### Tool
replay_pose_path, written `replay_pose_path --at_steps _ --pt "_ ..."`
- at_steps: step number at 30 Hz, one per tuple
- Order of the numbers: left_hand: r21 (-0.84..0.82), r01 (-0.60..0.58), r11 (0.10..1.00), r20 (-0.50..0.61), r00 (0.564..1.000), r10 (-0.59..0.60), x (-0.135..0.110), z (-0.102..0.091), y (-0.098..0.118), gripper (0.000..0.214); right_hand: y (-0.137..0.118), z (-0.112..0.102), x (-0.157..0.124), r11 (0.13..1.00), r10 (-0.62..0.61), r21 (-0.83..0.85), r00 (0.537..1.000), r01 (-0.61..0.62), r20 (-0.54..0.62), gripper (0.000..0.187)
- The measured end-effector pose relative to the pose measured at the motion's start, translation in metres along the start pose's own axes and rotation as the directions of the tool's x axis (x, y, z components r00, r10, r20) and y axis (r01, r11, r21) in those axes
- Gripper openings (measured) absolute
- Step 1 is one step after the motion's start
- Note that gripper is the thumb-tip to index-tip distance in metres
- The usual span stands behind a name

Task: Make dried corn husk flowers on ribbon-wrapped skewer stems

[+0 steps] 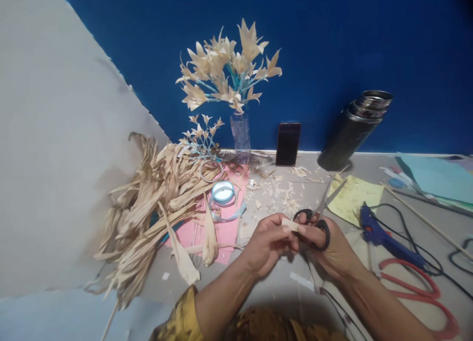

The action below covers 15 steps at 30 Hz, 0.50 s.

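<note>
A small pale piece of corn husk (290,225) is pinched between the fingertips of my left hand (266,241) and my right hand (325,242). Black-handled scissors (322,208) are looped on the fingers of my right hand, with parted blades pointing up and away. Scraps of cut husk (281,198) lie scattered just beyond both hands. To the left, a large heap of dried corn husks (148,203) partly covers a pink sheet (229,232). A roll of light blue ribbon (223,193) rests on that sheet.
Husk flowers (229,65) stand in a clear vase (241,136) by the blue wall. A phone (288,144) and a dark flask (351,134) lean there. At right lie a blue glue gun (388,245) with its cord, red-handled scissors (410,294) and yellow paper (354,198).
</note>
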<state>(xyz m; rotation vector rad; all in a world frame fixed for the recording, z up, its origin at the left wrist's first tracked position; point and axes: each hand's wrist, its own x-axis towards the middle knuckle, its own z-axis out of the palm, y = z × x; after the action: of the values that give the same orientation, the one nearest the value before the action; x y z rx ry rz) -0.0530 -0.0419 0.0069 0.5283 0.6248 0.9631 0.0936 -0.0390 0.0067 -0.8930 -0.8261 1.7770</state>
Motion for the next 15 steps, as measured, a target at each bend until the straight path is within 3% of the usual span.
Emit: replay_pose_path --at_steps 4,9,12,15 --pt "0.008 -0.009 1.0 -0.04 0.999 0.01 0.0012 -0.0007 -0.0011 0.036 0.0005 -0.0016 0.0009 0.999 -0.005 -0.05 0.999 0.002 -0.046 0.024" --pt "0.017 0.01 1.0 -0.033 0.999 -0.009 0.0024 -0.002 -0.0044 0.038 0.0012 -0.0047 -0.0004 0.998 -0.015 0.059 1.0 0.015 0.0 0.029" --pt "0.057 -0.019 0.998 -0.093 0.995 0.024 0.0037 -0.0037 -0.007 0.039 0.0009 -0.0056 -0.0009 0.993 -0.067 -0.095 0.998 0.065 -0.017 0.031" --pt "0.082 -0.005 0.997 -0.097 0.995 0.013 0.0045 -0.0047 -0.0085 0.042 0.0015 -0.006 -0.0003 0.97 -0.048 -0.239 0.998 0.036 -0.045 0.028"
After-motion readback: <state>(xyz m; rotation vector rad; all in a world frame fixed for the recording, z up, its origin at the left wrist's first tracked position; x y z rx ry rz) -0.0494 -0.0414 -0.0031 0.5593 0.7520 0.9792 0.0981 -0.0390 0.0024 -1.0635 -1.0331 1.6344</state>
